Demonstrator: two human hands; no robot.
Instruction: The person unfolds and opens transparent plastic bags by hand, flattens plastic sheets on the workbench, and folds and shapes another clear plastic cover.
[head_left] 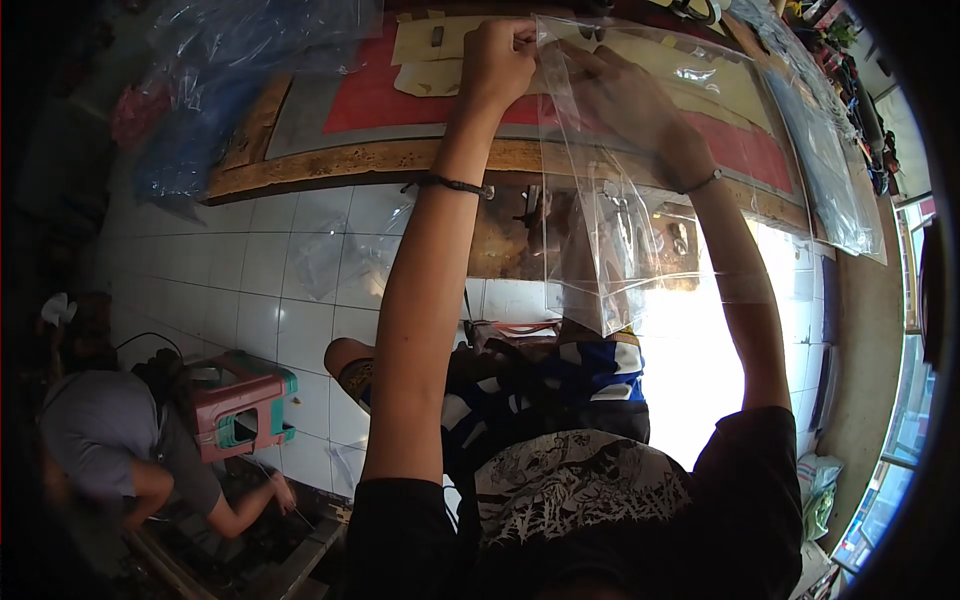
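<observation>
A clear plastic sheet or bag [600,240] hangs from my hands over the table's front edge, its lower corner in front of my lap. My left hand [498,62] is closed in a pinch on its top left corner. Behind the clear plastic, my right hand [630,100] is slightly blurred, its fingers reaching toward the left hand; whether they grip anything cannot be made out. Beneath both hands, yellowish cut pieces [425,75] lie on a red sheet [365,105] on the wood-framed table [370,158].
Crumpled clear plastic [260,40] is heaped at the upper left. More plastic [840,190] lies along the right side. A co-worker [110,430] bends low at the lower left, beside a pink and green stool [245,410] on the tiled floor [310,330].
</observation>
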